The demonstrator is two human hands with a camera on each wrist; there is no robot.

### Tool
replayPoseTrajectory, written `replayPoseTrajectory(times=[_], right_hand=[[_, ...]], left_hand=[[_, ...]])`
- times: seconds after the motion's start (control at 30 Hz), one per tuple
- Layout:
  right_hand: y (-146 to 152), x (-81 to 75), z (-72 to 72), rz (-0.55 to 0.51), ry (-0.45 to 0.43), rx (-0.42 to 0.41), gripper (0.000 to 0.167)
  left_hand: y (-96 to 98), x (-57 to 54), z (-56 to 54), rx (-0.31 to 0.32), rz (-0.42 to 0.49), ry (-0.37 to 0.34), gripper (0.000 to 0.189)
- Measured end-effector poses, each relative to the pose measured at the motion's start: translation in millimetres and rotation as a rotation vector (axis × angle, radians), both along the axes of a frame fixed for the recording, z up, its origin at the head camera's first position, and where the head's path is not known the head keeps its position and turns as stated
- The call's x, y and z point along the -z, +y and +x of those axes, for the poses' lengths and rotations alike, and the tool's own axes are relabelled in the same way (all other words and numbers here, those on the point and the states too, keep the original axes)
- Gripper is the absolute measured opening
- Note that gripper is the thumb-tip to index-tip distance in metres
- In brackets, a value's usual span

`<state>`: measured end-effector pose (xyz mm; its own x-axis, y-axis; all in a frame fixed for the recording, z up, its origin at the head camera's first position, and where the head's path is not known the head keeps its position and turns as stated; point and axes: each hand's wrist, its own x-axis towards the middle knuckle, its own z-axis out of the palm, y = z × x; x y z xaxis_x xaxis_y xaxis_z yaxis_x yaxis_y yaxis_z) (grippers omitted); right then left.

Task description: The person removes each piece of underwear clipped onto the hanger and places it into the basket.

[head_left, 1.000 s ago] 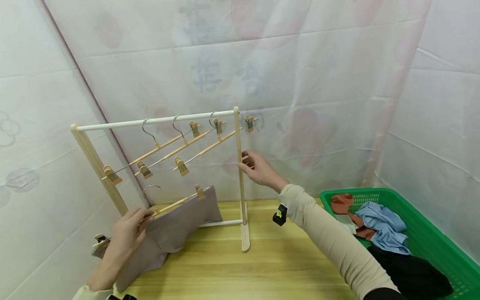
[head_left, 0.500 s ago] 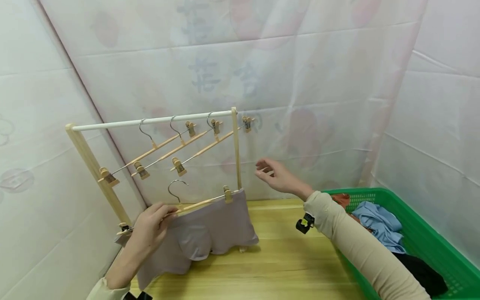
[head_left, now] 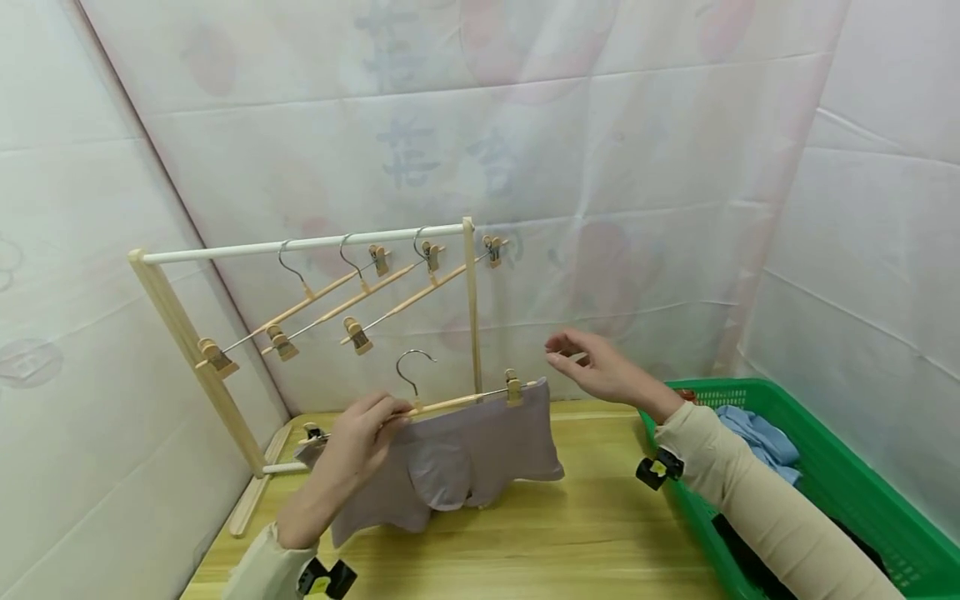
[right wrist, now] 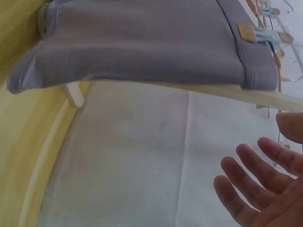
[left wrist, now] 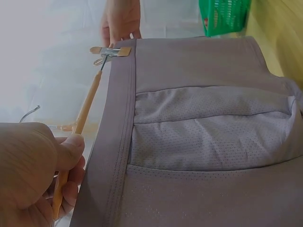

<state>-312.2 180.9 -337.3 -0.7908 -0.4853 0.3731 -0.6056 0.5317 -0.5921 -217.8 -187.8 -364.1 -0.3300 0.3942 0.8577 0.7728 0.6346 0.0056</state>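
Observation:
My left hand grips the wooden bar of a clip hanger in front of the rack. Clipped to it by the waistband is a pair of greyish-mauve boxer briefs, spread wide and hanging over the table. In the left wrist view the thumb and fingers curl round the hanger's bar near its middle, and a clip pinches the waistband at the far end. My right hand is in the air just right of the hanger's right end, fingers loosely bent, holding nothing. The right wrist view shows its fingers apart from the cloth.
Behind the briefs stands a small rack with a white top rail and wooden posts. From the rail hang 3 bare clip hangers, one nearest the right post. A green basket at the right holds blue cloth and black cloth.
The left hand has carried the hanger and briefs rightward, from beside the rack's left post to its right part. The right hand has drawn away from the right post, to the right and slightly down.

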Motion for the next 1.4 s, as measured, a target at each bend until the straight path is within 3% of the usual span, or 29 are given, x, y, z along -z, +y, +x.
replayPoseTrajectory(times=[0.13, 0.37, 0.53, 0.7, 0.9, 1.2, 1.4], right_hand=[[8, -0.7, 6.9, 0.012, -0.002, -0.008, 0.028], [11, -7.7, 26.9, -0.007, -0.018, -0.018, 0.032], [15, -6.8, 36.6, -0.001, 0.003, -0.016, 0.034], [21, -1.5, 39.6, -0.008, 0.024, -0.016, 0.028], [22, 1.6, 38.7, -0.041, 0.068, -0.041, 0.016], [18, 11.3, 34.6, -0.106, 0.058, -0.03, 0.014], [19, 17.4, 34.9, -0.109, 0.051, -0.015, 0.013]], left_hand=[[13.3, -1.9, -6.9, 0.042, 0.004, -0.018, 0.022], [31.0, -5.9, -15.6, 0.045, -0.01, -0.095, 0.016], [42.0, -5.7, -25.4, 0.074, -0.014, -0.058, 0.015], [51.5, -4.9, -29.6, 0.104, -0.036, -0.069, 0.013], [55.7, -6.1, -30.2, 0.094, -0.039, -0.114, 0.01], [54.5, -1.5, -36.2, 0.089, -0.038, -0.14, 0.012], [55.9, 1.5, -41.4, 0.12, -0.041, -0.129, 0.011]])
